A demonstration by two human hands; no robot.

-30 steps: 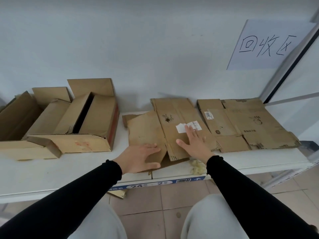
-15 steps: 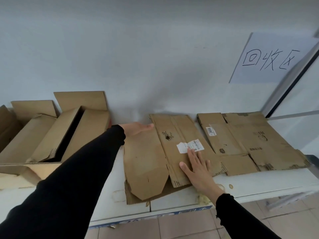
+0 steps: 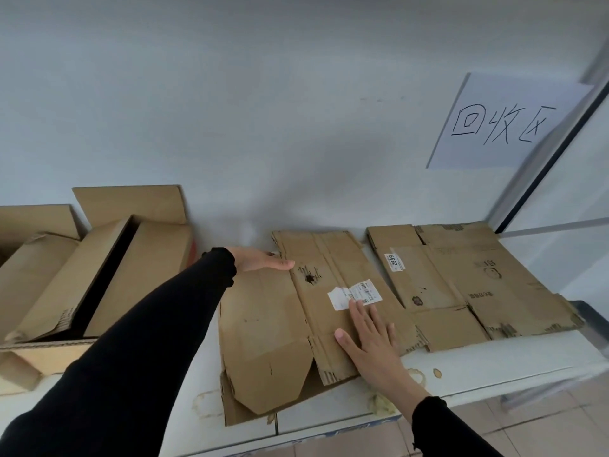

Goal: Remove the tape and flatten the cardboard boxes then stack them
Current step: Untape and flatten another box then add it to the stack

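Observation:
A flattened brown cardboard box (image 3: 270, 324) with a torn white label lies on the white shelf (image 3: 494, 367) in front of me. My left hand (image 3: 260, 260) reaches to its far left corner and rests there with fingers straight. My right hand (image 3: 369, 338) presses flat on the near right part, fingertips touching the label. A second flattened box (image 3: 461, 278) lies to the right, beside the first. Several unflattened open boxes (image 3: 108, 275) stand at the left.
A white paper sign (image 3: 504, 123) with handwritten characters hangs on the wall at the right. A metal shelf post (image 3: 553, 150) rises at the far right. A tiled floor (image 3: 543, 423) lies below the shelf's front edge.
My left hand went from the box's near edge to its far left corner and has stayed there. My right hand stayed pressed by the label. My head moved closer.

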